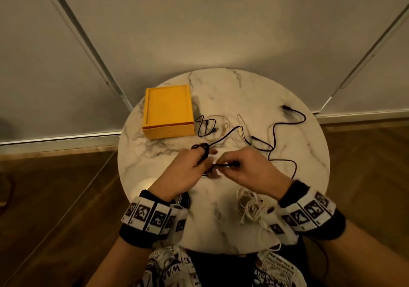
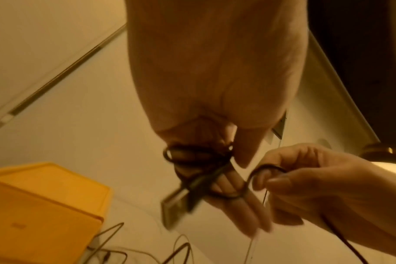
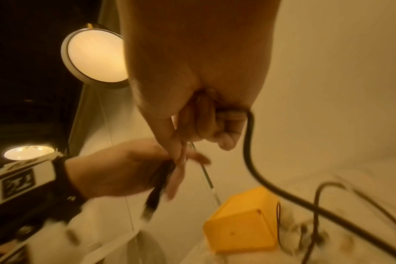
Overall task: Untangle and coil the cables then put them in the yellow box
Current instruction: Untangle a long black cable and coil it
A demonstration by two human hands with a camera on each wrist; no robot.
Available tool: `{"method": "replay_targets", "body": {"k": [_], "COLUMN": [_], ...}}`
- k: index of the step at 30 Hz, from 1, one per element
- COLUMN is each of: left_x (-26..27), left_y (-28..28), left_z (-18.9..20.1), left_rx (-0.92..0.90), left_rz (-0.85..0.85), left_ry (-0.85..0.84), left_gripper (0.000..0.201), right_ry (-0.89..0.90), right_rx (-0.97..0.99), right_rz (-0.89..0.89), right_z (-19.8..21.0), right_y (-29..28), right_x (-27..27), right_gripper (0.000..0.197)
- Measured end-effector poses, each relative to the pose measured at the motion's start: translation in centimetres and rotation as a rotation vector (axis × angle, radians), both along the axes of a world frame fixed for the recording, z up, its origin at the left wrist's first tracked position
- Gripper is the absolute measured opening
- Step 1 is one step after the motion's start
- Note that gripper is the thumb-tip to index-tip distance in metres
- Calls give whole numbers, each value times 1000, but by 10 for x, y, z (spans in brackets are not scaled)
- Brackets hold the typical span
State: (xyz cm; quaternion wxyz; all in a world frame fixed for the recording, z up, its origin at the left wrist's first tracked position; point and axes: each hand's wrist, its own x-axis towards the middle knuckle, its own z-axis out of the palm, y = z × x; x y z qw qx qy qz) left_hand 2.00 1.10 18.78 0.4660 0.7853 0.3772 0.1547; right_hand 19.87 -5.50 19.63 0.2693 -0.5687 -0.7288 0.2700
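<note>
My left hand (image 1: 204, 163) has a black cable (image 1: 200, 150) wound in small loops round its outstretched fingers, thumb against the coil (image 2: 192, 157). The cable's USB plug (image 2: 173, 203) hangs below that hand. My right hand (image 1: 225, 168), close beside it, pinches the same cable (image 3: 249, 142) between thumb and fingers. From there the free length trails right across the table to its far plug (image 1: 285, 107). The yellow box (image 1: 168, 111) lies at the back left, with no cable showing in it.
The round marble table (image 1: 155, 165) also carries a small black cable (image 1: 207, 127) and a pale cable (image 1: 241, 129) beside the box. A tangled white cable (image 1: 250, 207) lies near the front edge under my right wrist. Wooden floor surrounds the table.
</note>
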Motion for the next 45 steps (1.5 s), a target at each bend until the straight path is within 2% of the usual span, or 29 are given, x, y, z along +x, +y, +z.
{"method": "replay_targets", "body": {"k": [2, 4, 7, 10, 13, 15, 19, 23, 26, 28, 30, 32, 36, 38, 41, 43, 45], "left_x": [1, 5, 10, 11, 13, 18, 23, 28, 28, 22, 12, 3, -8, -5, 3, 3, -4], "left_y": [-8, -15, -16, -13, -20, -27, -29, -19, -6, 4, 12, 19, 35, 41, 50, 57, 66], "left_z": [4, 11, 20, 23, 23, 23, 29, 48, 65, 74, 82, 87, 94, 94, 90, 86, 85], "left_rx": [-228, -312, -387, -495, -592, -664, -813, -794, -812, -783, -739, -682, -489, -285, 38, 145, 236], "left_rz": [-37, 1, 47, -81, -189, -195, -208, -169, -71, 12, 76, 133, 147, 70, 56, 117, 175], "left_ry": [-108, -221, -324, -301, -375, -509, -895, -1092, -1185, -1242, -1245, -1225, -1157, -987, -694, -627, -574], "left_gripper": [35, 45, 39, 43, 43, 39, 30, 35, 43, 54, 58, 54, 50, 51, 57, 57, 56], "right_ry": [-51, -49, -43, -79, -100, -125, -154, -136, 48, 236, 414, 427, -58, -214, -375, -417, -352], "right_rx": [83, 129, 198, 261, 335, 349, 318, 198, 58, -59, -196, -243, -39, -11, 62, 72, 16], "right_rz": [19, 36, 31, 34, 25, -1, -49, 32, -8, -65, -76, -58, 149, 231, 286, 244, 192], "right_z": [12, 19, 25, 29, 31, 31, 25, 33, 39, 39, 36, 35, 42, 48, 61, 68, 74], "right_y": [7, 12, 20, 25, 33, 40, 53, 62, 75, 80, 78, 74, 69, 69, 68, 70, 73], "right_x": [8, 13, 14, 10, 10, 10, 15, 15, 5, -1, -5, -8, -19, -32, -47, -46, -38], "right_gripper": [11, 10, 14, 38, 30, 25, 22, 31, 24, 20, 9, 6, 9, 13, 22, 24, 20]}}
